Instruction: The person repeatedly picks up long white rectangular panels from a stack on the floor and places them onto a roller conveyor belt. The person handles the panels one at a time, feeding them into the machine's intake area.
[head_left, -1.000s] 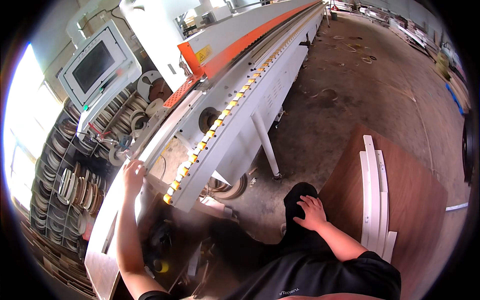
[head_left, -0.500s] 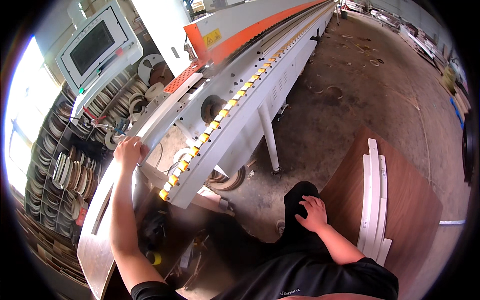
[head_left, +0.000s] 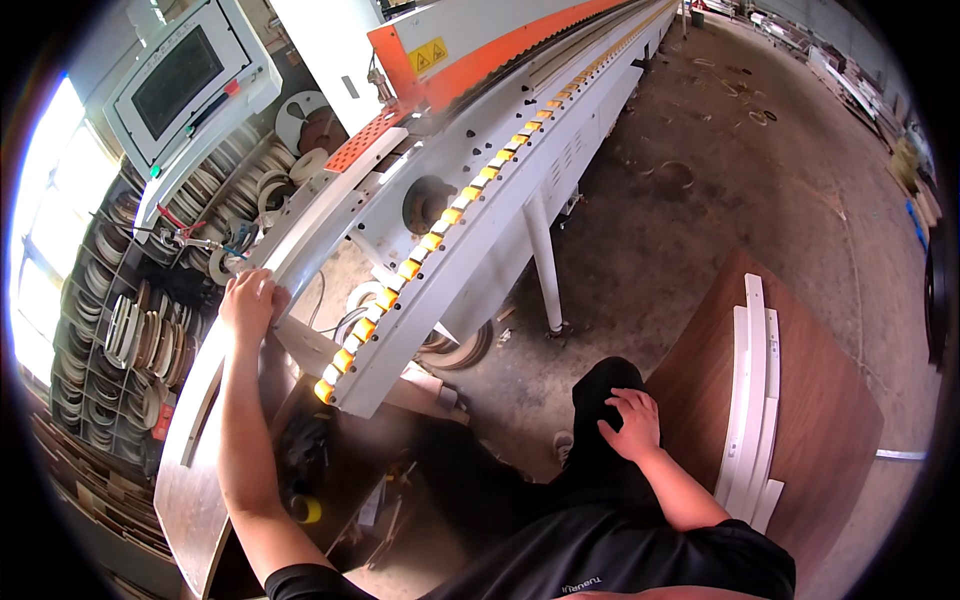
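My left hand is on the left side of the machine, its fingers curled over a long narrow white strip. The strip runs along the machine's infeed toward an orange perforated plate. Below the hand, the near part of the strip lies over a brown board. The undersides of the fingers are hidden. My right hand rests on my knee, fingers spread and holding nothing. Beside it on the right, several white strips lie stacked on a brown wood-grain panel.
A long white and orange machine stretches away ahead, with a row of yellow rollers along its edge. A control screen stands at the upper left. Below it, a rack holds edging rolls. A white machine leg stands on the floor.
The whole view has shifted slightly. My left hand remains on the white strip, and my right hand stays on my knee with its fingers spread.
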